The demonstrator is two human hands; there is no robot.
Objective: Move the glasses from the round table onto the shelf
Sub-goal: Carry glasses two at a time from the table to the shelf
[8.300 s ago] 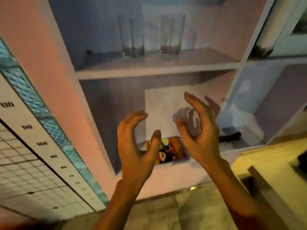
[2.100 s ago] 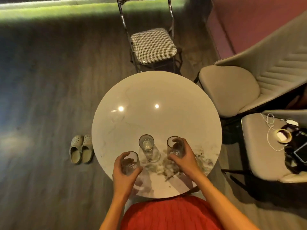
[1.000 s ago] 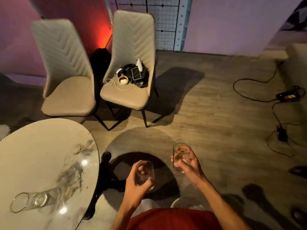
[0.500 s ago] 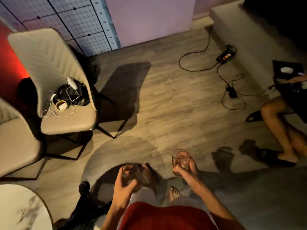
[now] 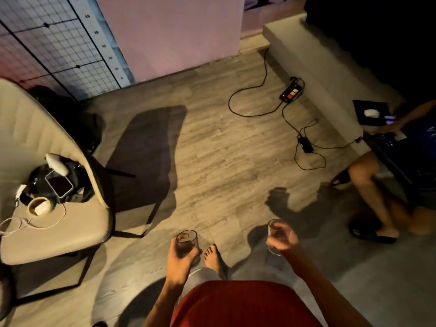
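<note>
I carry two clear drinking glasses above the wooden floor. My left hand [image 5: 179, 258] grips one glass [image 5: 186, 240] upright, low in the middle of the head view. My right hand [image 5: 283, 239] holds the other glass [image 5: 273, 232] further right; it looks blurred. The round table and the shelf are both out of view.
A beige chair [image 5: 47, 175] with a bag, phone and cable on its seat stands at the left. A power strip [image 5: 291, 92] and loose cords lie on the floor ahead right. A seated person's leg [image 5: 370, 197] is at the right. A pink wall panel [image 5: 169, 34] rises ahead.
The view has swung further right and forward: the round table has left the frame, the chair slid left, and the cords and seated person have come closer. Both hands still hold their glasses.
</note>
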